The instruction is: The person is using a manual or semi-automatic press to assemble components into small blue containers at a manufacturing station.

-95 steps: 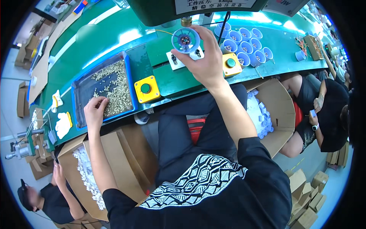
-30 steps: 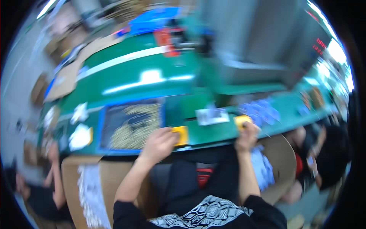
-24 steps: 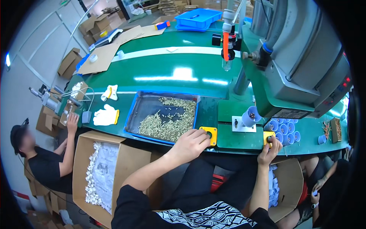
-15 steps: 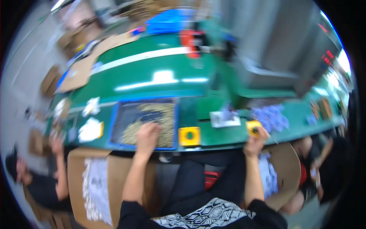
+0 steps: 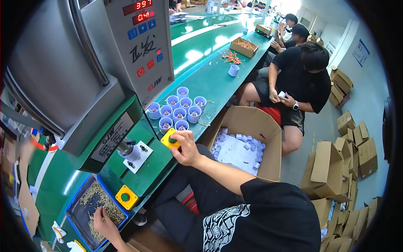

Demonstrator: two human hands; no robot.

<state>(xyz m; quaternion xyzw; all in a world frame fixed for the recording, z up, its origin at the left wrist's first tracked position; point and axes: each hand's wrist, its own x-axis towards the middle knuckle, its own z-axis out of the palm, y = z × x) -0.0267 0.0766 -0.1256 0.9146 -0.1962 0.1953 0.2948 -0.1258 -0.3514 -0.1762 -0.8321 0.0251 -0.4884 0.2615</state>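
My left hand (image 5: 105, 223) is over the blue tray (image 5: 70, 210), fingers bent down among small brass-coloured parts (image 5: 97, 197). Whatever its fingertips pinch is too small to make out. My right hand (image 5: 187, 148) is closed around the edge of a yellow push-button box (image 5: 167, 142), fingers by its dark button. A second yellow button box (image 5: 126, 197) with a green button sits beside the tray, untouched. Between the two boxes, a lavender plastic cup (image 5: 132, 153) stands on a white fixture plate (image 5: 143, 158) beneath the press (image 5: 126, 146).
Several lavender cups (image 5: 179, 113) with fittings inside cluster beyond my right hand. A cardboard box (image 5: 268, 126) of cups stands on my right, near a seated co-worker (image 5: 306, 75). The press's control panel (image 5: 140, 50) rises at upper left. Flattened and open cartons (image 5: 331, 168) line the floor.
The view has swung to the right and sharpened, bringing the press and co-worker closer into sight. My left hand stays at the tray and my right hand at the yellow button box.
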